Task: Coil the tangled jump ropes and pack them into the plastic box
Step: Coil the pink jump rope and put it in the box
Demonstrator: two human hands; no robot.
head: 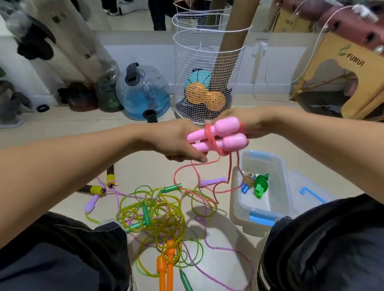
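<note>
1. Pink handles [218, 136], two side by side, held up at frame centre between both hands; pink-red cord [210, 138] looped around them.
2. Left hand [175, 140] at 9 o'clock of the handles, fingers curled round their thin ends, clenched on them.
3. Right hand [250, 124] at 2 o'clock of the handles, mostly hidden behind the thick ends; fingers seem to pinch the cord there, grip partly hidden.
4. Rest of the pink-red cord hangs down from the handles toward 6 o'clock, trailing onto the floor [54, 127] and over the box edge.
5. Clear plastic box [262, 193] with blue latches, open, on the floor at 5 o'clock of the hands, beside the right knee [315, 229]. Inside: a coiled green rope [261, 185] and a multicolour bundle with a blue handle [247, 181].
6. Box lid [311, 191] lies at 3 o'clock of the box, partly under the leg.
7. Tangled pile [158, 219] of yellow-green and purple cords on the floor at 6 o'clock, between the knees; green handles mixed in.
8. Orange handles [165, 270] at the pile's 6 o'clock edge, side by side.
9. Purple handle [211, 182] at the pile's 1 o'clock; yellow-and-black handles [102, 185] at its 10 o'clock.
10. White wire basket [208, 70] with balls inside at 12 o'clock, well apart.
</note>
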